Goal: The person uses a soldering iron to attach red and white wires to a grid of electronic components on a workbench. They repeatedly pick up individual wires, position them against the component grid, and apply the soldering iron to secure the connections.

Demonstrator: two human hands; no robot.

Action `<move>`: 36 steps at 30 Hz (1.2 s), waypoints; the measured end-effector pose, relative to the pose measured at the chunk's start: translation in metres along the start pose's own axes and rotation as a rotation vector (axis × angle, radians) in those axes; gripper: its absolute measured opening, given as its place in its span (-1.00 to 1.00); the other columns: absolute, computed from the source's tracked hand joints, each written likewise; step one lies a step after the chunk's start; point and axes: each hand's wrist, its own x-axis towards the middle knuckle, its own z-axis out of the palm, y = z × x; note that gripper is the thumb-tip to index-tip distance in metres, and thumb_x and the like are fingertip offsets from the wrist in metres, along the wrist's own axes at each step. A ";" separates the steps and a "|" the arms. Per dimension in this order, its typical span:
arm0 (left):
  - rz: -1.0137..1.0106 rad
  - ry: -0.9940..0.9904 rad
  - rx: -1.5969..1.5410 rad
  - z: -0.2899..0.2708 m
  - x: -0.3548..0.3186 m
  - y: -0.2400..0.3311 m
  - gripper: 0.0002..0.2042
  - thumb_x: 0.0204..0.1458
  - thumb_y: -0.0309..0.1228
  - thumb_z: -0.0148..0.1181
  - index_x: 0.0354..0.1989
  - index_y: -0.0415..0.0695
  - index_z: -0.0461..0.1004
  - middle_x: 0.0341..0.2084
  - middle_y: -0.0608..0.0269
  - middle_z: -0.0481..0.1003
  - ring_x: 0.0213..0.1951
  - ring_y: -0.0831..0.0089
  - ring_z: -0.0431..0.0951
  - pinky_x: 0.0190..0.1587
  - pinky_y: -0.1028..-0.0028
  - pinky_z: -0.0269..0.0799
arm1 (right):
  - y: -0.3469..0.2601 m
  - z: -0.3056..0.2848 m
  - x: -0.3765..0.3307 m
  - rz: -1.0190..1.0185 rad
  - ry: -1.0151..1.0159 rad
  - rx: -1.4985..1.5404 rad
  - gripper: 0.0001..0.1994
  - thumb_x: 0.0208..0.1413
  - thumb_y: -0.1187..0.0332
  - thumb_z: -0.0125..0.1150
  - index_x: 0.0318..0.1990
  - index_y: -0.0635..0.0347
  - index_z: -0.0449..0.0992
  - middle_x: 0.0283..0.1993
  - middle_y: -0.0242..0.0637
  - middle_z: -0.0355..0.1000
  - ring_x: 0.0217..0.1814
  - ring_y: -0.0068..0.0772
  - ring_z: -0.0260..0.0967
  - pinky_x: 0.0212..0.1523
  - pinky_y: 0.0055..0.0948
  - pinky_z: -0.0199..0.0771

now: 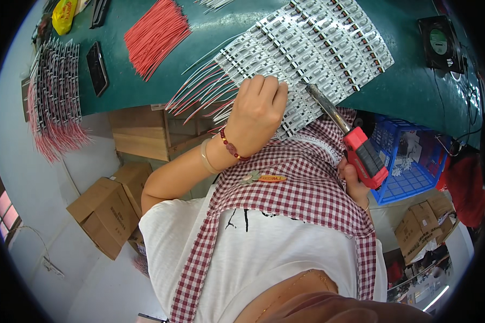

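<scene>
L hand (258, 107) is fist-like, knuckles up, pressing down on the near edge of a white panel of LED circuit strips (318, 48) w/ red and white lead wires (199, 94) fanning out to its left. Fingers are curled shut on the panel edge/wires; can't tell exactly which they pinch. The wrist wears a red bead bracelet (233, 148) and a pale band.

R hand (354, 180) is closed around the red-and-black handle of a soldering iron (361, 153). Its metal shaft angles up-left, tip (309, 86) touching or just above the panel next to the L hand's fingers (too close to call). The hands are apart, the iron bridging between them.

The panel lies on a dark green worktop (409, 86), tilted diagonally and overhanging the near edge a bit.

Other stuff:
- bundle of loose red wires (156, 35) on the worktop, upper left
- black smartphone (97, 68) left of that bundle
- rack of finished strips w/ pink-red wires hanging down (56, 97) at far left
- small black desk fan (439, 43) upper right
- blue plastic crate (409, 161) under the worktop, right side
- brown cardboard boxes (108, 207) on the floor at left, more at lower right

The person wears a white tee and a red-white checked apron (296, 188).
</scene>
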 end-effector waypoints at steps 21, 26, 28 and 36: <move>0.030 0.051 -0.067 0.008 -0.004 0.006 -0.70 -0.19 -0.61 0.16 -0.19 -0.29 0.54 -0.52 0.24 0.26 -0.43 0.32 0.33 -0.36 0.37 0.23 | 0.016 -0.002 -0.007 -0.015 -0.045 -0.040 -0.82 0.03 0.37 0.34 -0.26 0.26 0.58 -0.31 -0.19 0.51 -0.35 -0.32 0.47 -0.35 -0.39 0.43; 0.028 0.039 -0.062 0.008 -0.004 0.006 -0.71 -0.19 -0.62 0.16 -0.20 -0.28 0.54 -0.51 0.23 0.27 -0.43 0.32 0.33 -0.35 0.37 0.23 | 0.018 0.000 -0.014 0.024 0.019 -0.052 -0.84 0.00 0.40 0.33 -0.27 0.26 0.58 -0.32 -0.17 0.49 -0.36 -0.25 0.46 -0.36 -0.38 0.43; 0.030 0.044 -0.062 0.009 -0.005 0.005 -0.70 -0.19 -0.62 0.17 -0.20 -0.28 0.54 -0.51 0.23 0.27 -0.42 0.32 0.33 -0.35 0.37 0.23 | 0.015 0.001 -0.013 0.037 0.033 -0.034 -0.84 -0.01 0.41 0.33 -0.28 0.26 0.58 -0.32 -0.17 0.49 -0.37 -0.24 0.46 -0.37 -0.38 0.42; 0.026 0.036 -0.071 0.009 -0.005 0.004 -0.70 -0.21 -0.62 0.16 -0.20 -0.28 0.54 -0.51 0.22 0.28 -0.42 0.31 0.34 -0.34 0.36 0.24 | 0.020 0.001 -0.007 -0.068 -0.019 -0.087 -0.84 0.00 0.41 0.34 -0.27 0.26 0.58 -0.36 -0.21 0.50 -0.40 -0.31 0.46 -0.37 -0.38 0.44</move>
